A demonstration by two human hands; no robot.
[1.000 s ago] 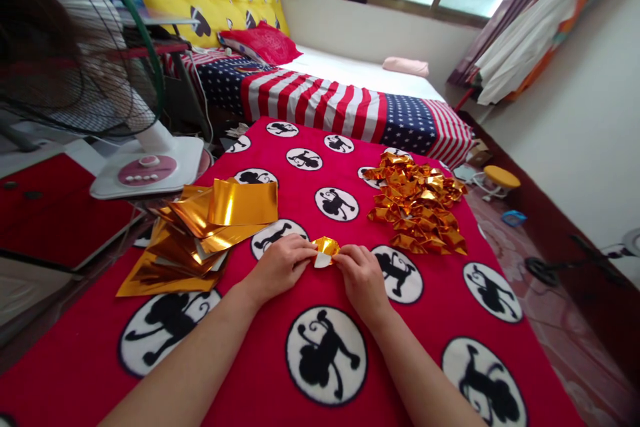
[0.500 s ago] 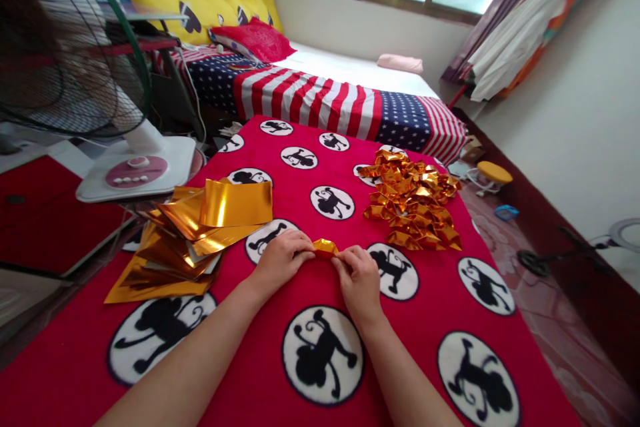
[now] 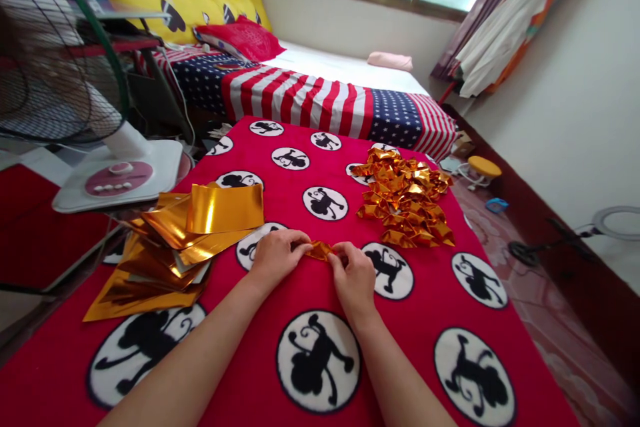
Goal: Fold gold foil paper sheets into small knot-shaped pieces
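A small folded gold foil piece (image 3: 320, 251) is stretched between my two hands, just above the red cloth with monkey prints (image 3: 280, 203). My left hand (image 3: 281, 255) pinches its left end between thumb and fingers. At the right end, my right hand (image 3: 354, 272) grips it the same way. To the left of my hands lies a loose stack of flat gold foil sheets (image 3: 227, 209). A heap of folded gold foil pieces (image 3: 407, 197) rests on the cloth to the right, beyond my right hand.
A fan with a white base (image 3: 120, 177) stands at the left. Behind the table is a bed with a striped and starred cover (image 3: 300, 99). On the floor at right are a yellow stool (image 3: 484, 167) and a blue object (image 3: 497, 205).
The whole view has shifted slightly, with the surroundings moving left. The foil piece between my fingers has tilted and looks darker. Both hands still hold its ends.
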